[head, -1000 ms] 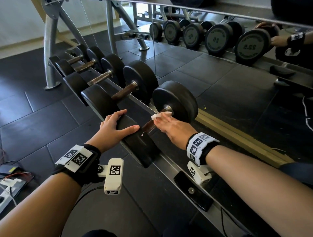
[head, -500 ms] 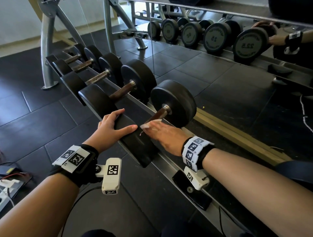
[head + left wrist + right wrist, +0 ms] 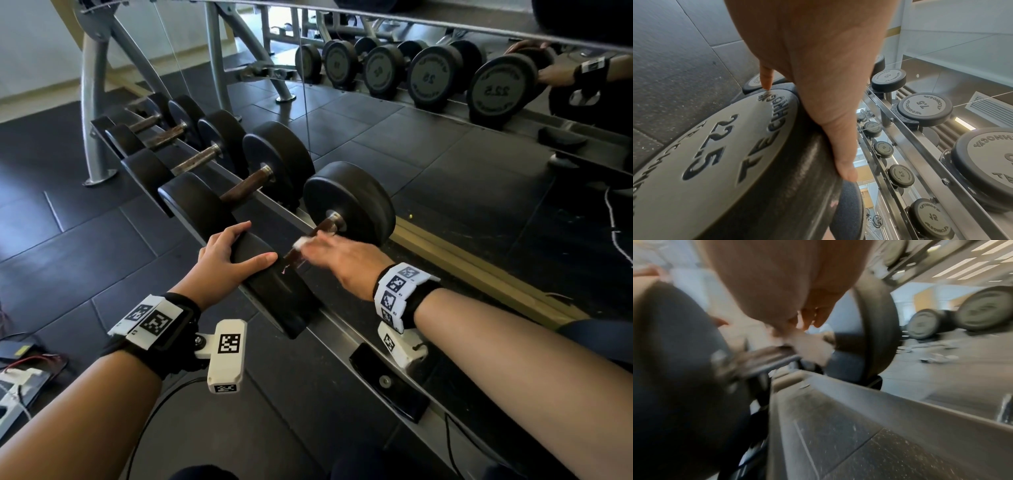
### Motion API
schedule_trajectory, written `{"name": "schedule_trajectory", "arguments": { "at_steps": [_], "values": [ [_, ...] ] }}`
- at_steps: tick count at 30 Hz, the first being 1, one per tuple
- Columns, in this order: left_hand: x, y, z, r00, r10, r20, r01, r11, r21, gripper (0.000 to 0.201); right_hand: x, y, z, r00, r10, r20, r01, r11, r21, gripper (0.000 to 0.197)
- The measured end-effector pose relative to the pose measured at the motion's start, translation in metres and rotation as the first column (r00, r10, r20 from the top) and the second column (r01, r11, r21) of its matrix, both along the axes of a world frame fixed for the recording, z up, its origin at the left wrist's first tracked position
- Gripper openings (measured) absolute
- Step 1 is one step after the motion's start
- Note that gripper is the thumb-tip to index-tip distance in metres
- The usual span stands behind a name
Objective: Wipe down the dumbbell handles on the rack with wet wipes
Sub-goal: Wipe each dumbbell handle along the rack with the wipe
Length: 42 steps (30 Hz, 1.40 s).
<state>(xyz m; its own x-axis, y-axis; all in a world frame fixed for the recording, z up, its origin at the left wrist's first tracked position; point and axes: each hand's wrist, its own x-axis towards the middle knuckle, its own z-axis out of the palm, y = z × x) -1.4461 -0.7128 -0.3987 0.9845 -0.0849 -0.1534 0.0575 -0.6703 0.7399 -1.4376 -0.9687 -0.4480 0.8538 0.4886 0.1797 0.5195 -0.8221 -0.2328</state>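
While my left hand (image 3: 228, 255) rests flat-fingered on the near black rubber head (image 3: 274, 287) of the nearest dumbbell, my right hand (image 3: 342, 260) pinches a white wet wipe (image 3: 301, 242) around its rusty brown handle (image 3: 323, 228) (mid-wipe, I judge); next, the neighbouring handle (image 3: 245, 188) on the steel rack (image 3: 342, 329).

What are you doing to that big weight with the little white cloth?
A person is cleaning the nearest dumbbell on the rack. The left hand rests on its near head, marked 22.5 in the left wrist view, steadying it. The right hand holds a white wet wipe against the brown handle; that hand is blurred. The other dumbbells further along the rack are untouched right now.
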Motion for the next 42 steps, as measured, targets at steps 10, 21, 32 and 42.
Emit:
{"name": "schedule_trajectory", "arguments": {
  "at_steps": [10,21,32,42],
  "values": [
    [0.003,0.003,-0.003,1.000,-0.011,-0.010,0.011,1.000,0.000,0.097,-0.012,0.008,0.000,0.968,0.071,-0.239,-0.046,0.993,0.110,0.051],
    [0.002,0.003,-0.004,1.000,-0.013,0.003,0.013,1.000,-0.021,0.097,-0.027,0.003,0.004,0.823,-0.261,-0.505,0.566,0.456,0.687,0.034],
    [0.001,0.004,-0.004,1.000,-0.017,0.018,0.018,0.999,-0.038,0.102,-0.006,0.051,-0.012,0.792,-0.204,-0.576,0.608,0.360,0.708,0.031],
    [0.001,0.006,-0.004,1.000,-0.021,0.008,0.021,0.999,-0.030,0.104,0.014,0.017,0.017,0.823,-0.304,-0.479,0.567,0.458,0.684,0.029]
  ]
}}
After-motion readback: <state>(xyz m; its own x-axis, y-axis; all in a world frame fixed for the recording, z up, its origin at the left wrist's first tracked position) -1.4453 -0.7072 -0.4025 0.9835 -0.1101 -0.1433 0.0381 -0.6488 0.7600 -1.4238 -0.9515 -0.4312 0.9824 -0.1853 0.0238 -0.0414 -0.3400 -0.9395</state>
